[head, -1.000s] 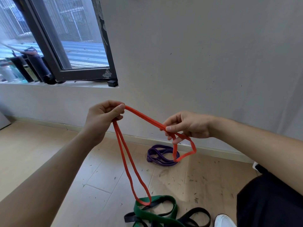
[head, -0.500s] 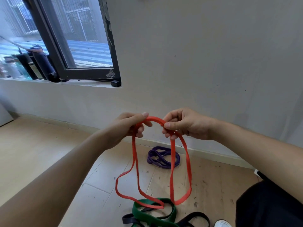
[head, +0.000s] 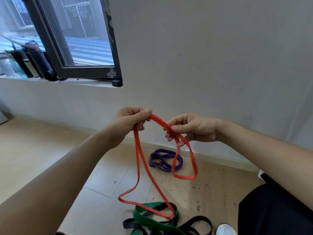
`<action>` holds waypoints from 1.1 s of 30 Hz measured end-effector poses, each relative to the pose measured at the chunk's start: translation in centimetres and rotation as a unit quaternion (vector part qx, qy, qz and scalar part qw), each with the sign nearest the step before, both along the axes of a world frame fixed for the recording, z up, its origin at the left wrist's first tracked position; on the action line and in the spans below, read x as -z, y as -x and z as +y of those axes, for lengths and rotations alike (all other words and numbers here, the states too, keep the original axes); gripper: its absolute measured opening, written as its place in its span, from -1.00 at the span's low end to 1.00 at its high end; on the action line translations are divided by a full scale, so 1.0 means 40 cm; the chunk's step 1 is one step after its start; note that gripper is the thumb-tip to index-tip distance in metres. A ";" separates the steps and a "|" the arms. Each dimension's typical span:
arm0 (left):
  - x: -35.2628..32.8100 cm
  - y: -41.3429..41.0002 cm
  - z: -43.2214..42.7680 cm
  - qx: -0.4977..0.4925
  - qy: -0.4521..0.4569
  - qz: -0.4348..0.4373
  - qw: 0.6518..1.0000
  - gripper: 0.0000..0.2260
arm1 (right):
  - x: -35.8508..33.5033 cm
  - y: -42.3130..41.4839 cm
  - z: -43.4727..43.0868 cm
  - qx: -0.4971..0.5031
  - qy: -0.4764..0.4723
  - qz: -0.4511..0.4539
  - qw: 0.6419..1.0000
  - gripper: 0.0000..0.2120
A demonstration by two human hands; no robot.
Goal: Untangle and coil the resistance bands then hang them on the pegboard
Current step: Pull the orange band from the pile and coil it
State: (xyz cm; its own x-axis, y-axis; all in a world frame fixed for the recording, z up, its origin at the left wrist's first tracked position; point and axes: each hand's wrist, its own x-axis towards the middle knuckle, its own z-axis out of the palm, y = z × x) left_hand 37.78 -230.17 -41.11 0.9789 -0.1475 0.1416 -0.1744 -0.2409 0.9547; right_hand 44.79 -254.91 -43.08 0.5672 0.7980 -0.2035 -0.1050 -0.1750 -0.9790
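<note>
I hold an orange resistance band [head: 142, 164] up in front of the wall. My left hand [head: 130, 122] pinches its doubled strands at the upper left. My right hand [head: 191, 128] grips it a short way to the right. Between the hands the band arches. A long loop hangs from my left hand down to the floor. A shorter loop hangs below my right hand. A purple band [head: 165, 160] lies coiled by the baseboard. A green band [head: 152, 221] and a black band [head: 198, 225] lie tangled on the floor at the bottom.
A grey wall [head: 203, 65] stands straight ahead, with a dark-framed window [head: 81, 72] and sill at the upper left holding dark bottles [head: 36, 60]. The wooden floor [head: 42, 150] spreads to the left. My dark trouser leg [head: 274, 209] and white shoe [head: 225, 229] are at the bottom right.
My hands first closed together, then drew slightly apart again. The loop under my right hand is shorter, and the left loop hangs longer towards the green band.
</note>
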 end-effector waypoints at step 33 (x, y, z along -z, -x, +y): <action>0.023 -0.016 0.088 -0.136 0.075 0.025 0.988 -0.76 | 0.048 -0.047 -0.067 0.149 0.065 -0.150 0.975 -0.85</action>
